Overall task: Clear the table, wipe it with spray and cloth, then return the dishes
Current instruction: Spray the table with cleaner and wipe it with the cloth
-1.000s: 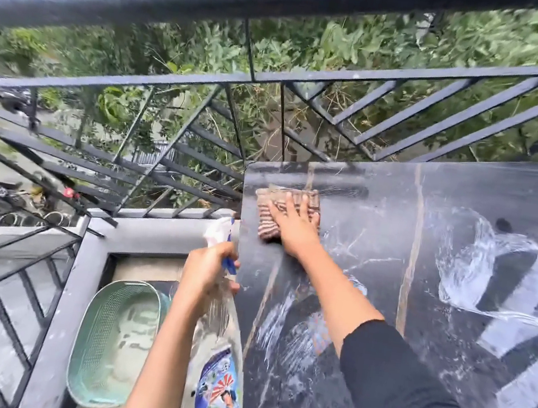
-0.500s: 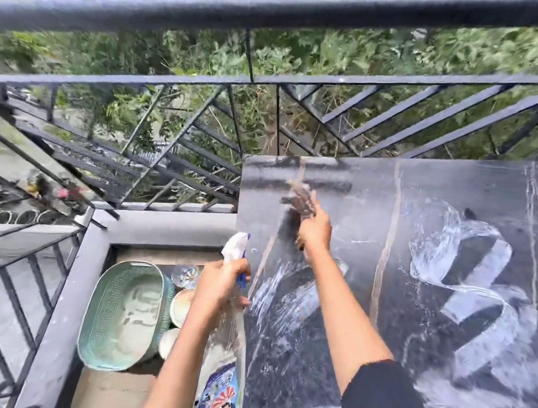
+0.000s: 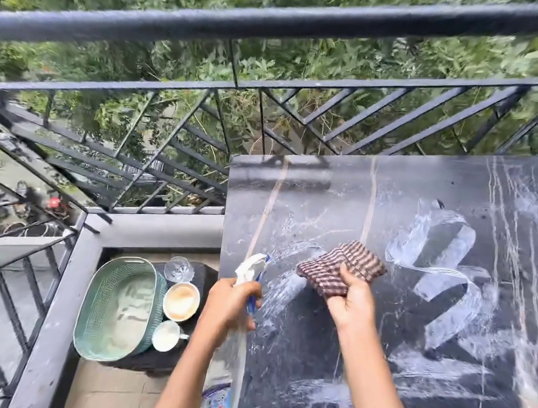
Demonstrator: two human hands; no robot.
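Observation:
The black marble table [image 3: 434,199] fills the right half of the view, streaked with white wet smears. My right hand [image 3: 354,302] grips a striped brown cloth [image 3: 342,266] bunched up and held just above or on the tabletop near its left side. My left hand [image 3: 229,305] holds a clear spray bottle [image 3: 232,354] by its white trigger head, its nozzle pointing at the table, a fine spray visible beside it. The dishes stand on a low dark stool left of the table: a glass [image 3: 179,269], a bowl [image 3: 181,301] and a white cup [image 3: 167,335].
A pale green basket [image 3: 100,311] sits on the same low stool, next to the dishes. A black metal balcony railing [image 3: 285,26] runs close behind and to the left of the table, with foliage beyond. A grey ledge [image 3: 160,228] borders the floor.
My right hand has drawn the cloth back from the table's far left corner toward me and bunched it up. My left hand has raised the spray bottle toward the table.

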